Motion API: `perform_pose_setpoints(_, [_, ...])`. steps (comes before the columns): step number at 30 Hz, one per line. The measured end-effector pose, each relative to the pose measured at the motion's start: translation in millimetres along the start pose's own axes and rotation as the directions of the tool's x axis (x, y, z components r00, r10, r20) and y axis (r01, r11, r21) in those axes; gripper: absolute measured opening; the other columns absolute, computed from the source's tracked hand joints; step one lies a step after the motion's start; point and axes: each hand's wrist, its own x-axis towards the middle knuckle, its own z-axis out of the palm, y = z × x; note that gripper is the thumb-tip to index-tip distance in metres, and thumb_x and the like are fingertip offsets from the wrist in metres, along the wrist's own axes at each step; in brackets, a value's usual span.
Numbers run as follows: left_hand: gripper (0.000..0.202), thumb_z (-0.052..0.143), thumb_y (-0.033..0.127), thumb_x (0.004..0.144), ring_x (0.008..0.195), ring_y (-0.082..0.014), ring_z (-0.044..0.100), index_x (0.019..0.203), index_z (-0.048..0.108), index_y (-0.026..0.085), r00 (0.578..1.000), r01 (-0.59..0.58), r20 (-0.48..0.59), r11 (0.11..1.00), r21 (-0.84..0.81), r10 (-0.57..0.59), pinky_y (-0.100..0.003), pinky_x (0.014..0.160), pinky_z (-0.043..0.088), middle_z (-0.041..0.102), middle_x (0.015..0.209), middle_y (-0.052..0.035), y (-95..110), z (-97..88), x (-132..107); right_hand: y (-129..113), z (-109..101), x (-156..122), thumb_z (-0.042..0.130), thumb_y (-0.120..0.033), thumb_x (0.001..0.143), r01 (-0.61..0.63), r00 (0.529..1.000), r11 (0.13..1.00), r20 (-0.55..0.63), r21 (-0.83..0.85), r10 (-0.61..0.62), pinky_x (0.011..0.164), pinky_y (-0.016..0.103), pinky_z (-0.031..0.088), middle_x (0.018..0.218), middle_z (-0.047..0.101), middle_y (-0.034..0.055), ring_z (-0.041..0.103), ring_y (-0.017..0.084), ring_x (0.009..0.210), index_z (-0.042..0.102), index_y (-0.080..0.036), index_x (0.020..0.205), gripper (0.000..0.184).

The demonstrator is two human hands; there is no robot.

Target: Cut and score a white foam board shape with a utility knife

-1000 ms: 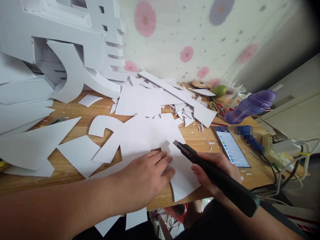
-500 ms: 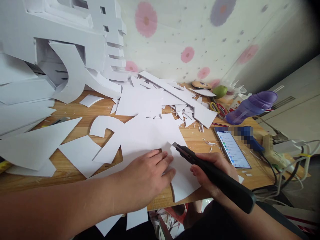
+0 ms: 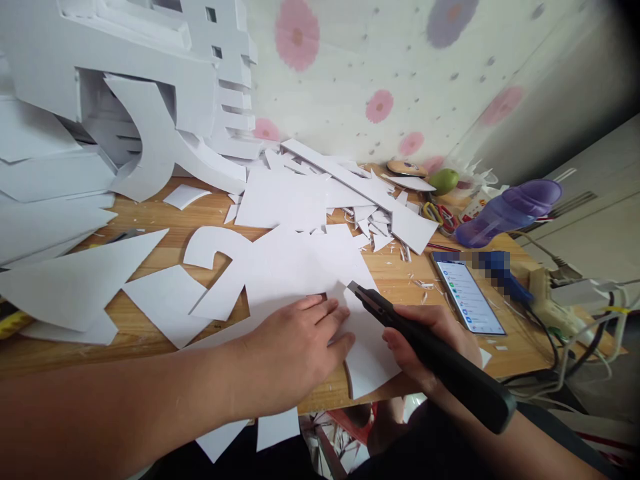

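Observation:
My left hand (image 3: 295,347) lies flat, fingers stretched out, pressing on a white sheet of foam board (image 3: 295,267) at the near edge of the wooden table (image 3: 150,223). My right hand (image 3: 430,343) is wrapped around a black utility knife (image 3: 430,350), whose tip rests on the sheet just right of my left fingertips. A white cut-out shaped like the number 2 (image 3: 215,270) lies left of the sheet.
White offcuts (image 3: 70,287) cover the left and back of the table, under stacked white foam shapes (image 3: 125,80). A phone (image 3: 467,297) with a lit screen, a purple bottle (image 3: 507,213), scissors (image 3: 437,217), a green fruit (image 3: 444,180) and cables (image 3: 580,313) sit at the right.
The small opening in the sheet by my left fingertips has closed over. The knife tip has come down onto the sheet beside those fingertips. Both hands stay in place.

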Motion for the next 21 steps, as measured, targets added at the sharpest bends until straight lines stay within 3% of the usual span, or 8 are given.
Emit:
perform_pose_setpoints(7, [0.043, 0.057, 0.02, 0.085, 0.124, -0.0335, 0.055, 0.127, 0.056, 0.012, 1.0, -0.007, 0.001, 1.0, -0.002, 0.007, -0.046, 0.105, 0.042, 0.054, 0.137, -0.02, -0.8, 0.9, 0.3, -4.5, -2.2, 3.1, 0.06, -0.04, 0.087, -0.065, 0.998, 0.997, 0.002, -0.03, 0.065, 0.044, 0.026, 0.052, 0.07, 0.073, 0.0008, 0.068, 0.018, 0.051, 0.056, -0.025, 0.096, 0.018])
perform_pose_setpoints(21, [0.039, 0.055, 0.021, 0.089, 0.125, -0.0324, 0.054, 0.128, 0.058, 0.015, 1.0, 0.025, 0.01, 1.0, -0.013, -0.025, -0.046, 0.105, 0.042, 0.054, 0.138, -0.0182, 0.1, 3.7, 1.3, -7.5, -6.0, 3.8, 0.067, -0.025, 0.083, 0.068, 0.996, 0.997, 0.049, 0.026, -0.069, 0.056, 0.027, 0.056, 0.08, 0.073, 0.0008, 0.069, 0.016, 0.061, 0.057, -0.026, 0.102, 0.021])
